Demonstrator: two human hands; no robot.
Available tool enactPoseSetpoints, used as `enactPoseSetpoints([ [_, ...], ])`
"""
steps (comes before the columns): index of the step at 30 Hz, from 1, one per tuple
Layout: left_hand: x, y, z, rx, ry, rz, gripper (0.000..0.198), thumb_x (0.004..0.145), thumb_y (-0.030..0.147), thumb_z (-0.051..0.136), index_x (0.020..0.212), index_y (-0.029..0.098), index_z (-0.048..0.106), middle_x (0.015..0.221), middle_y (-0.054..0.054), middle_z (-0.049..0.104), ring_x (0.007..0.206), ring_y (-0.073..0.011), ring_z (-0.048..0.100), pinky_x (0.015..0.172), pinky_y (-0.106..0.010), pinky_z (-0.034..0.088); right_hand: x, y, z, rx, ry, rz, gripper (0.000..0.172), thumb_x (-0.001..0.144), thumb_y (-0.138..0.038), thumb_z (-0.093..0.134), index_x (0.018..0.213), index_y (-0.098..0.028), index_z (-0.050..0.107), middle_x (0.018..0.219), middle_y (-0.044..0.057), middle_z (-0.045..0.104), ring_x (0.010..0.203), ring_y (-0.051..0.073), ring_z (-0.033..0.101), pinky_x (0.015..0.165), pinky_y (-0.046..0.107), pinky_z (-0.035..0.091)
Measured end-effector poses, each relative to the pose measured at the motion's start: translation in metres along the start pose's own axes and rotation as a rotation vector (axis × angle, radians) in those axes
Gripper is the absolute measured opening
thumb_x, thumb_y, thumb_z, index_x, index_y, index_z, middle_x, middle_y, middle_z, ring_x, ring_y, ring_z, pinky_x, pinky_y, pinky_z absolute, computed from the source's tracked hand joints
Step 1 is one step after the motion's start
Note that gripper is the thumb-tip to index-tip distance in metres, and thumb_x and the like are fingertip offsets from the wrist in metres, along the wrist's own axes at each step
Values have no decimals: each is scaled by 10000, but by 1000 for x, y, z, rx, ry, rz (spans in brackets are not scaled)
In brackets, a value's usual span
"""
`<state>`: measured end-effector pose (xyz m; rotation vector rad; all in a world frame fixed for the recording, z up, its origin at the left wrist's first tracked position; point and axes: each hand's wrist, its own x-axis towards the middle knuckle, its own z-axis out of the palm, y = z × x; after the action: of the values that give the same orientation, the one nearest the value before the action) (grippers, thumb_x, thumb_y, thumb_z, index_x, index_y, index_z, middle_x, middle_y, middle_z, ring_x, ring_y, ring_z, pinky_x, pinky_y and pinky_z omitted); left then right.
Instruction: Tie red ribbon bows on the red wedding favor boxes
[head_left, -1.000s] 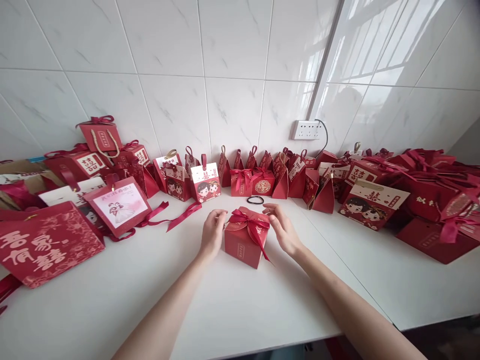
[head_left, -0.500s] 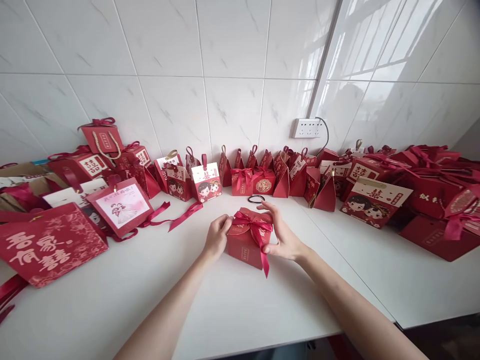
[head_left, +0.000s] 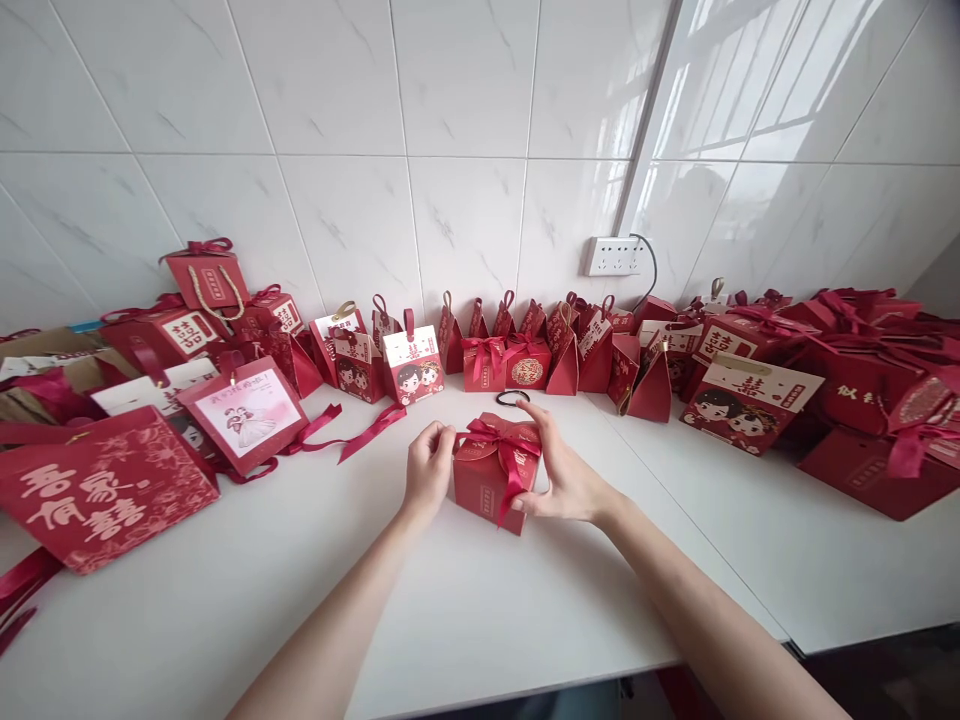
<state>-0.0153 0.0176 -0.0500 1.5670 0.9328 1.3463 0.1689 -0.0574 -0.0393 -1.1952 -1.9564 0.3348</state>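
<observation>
A small red gift box (head_left: 474, 482) stands on the white table in front of me, tied on top with a dark pink ribbon (head_left: 504, 440) in a bow. At the box's upper left corner, my left hand (head_left: 427, 468) is closed in a pinch on a ribbon end that runs out from the bow. My right hand (head_left: 564, 470) wraps the box's right side, thumb at the front by a hanging ribbon tail and fingers reaching over the far edge. A thin black ring (head_left: 513, 399) lies just behind the box.
Rows of red gift boxes (head_left: 486, 368) line the tiled wall. Larger boxes (head_left: 862, 470) are piled at right, and bags (head_left: 120, 490) and a pink-fronted card box (head_left: 244, 415) sit at left. A loose ribbon (head_left: 371, 433) lies on the table (head_left: 480, 620). A power strip (head_left: 615, 257) is on the wall.
My left hand has shifted slightly left from the box, drawing the ribbon end outward. The hanging ribbon tail at the front has become shorter. My right hand stays on the box, which has moved slightly left.
</observation>
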Motion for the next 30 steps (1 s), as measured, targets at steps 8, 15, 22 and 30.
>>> enactPoseSetpoints([
  [8, 0, 9, -4, 2, 87, 71, 350, 812, 365, 475, 574, 206, 274, 560, 48, 253, 533, -100, 255, 494, -229, 248, 0, 13, -5, -20, -47, 77, 1035, 697, -442, 729, 1441, -248, 34, 1376, 201, 370, 1249, 358, 429, 963, 555, 422],
  [15, -5, 11, 0, 72, -51, 81, 306, 814, 387, 492, 589, 194, 414, 584, 34, 385, 577, -111, 366, 555, -229, 313, 2, 28, -1, 100, 162, 119, 1044, 687, -515, 723, 1440, -286, 37, 1439, 196, 233, 1342, 362, 294, 946, 604, 443],
  [22, -6, 2, 5, 115, -300, -5, 386, 819, 466, 490, 549, 190, 482, 526, 5, 564, 526, -130, 484, 547, -245, 376, 1, 39, 0, 129, 237, 86, 1025, 672, -512, 748, 1428, -314, 85, 1423, 178, 236, 1359, 352, 264, 988, 628, 400],
  [30, -3, -2, 5, 118, -404, -167, 395, 811, 533, 475, 597, 203, 444, 471, 21, 554, 392, -125, 520, 402, -234, 389, 1, 45, -6, 96, 242, 52, 983, 706, -484, 733, 1431, -308, 93, 1443, 178, 203, 1376, 342, 240, 1020, 588, 392],
])
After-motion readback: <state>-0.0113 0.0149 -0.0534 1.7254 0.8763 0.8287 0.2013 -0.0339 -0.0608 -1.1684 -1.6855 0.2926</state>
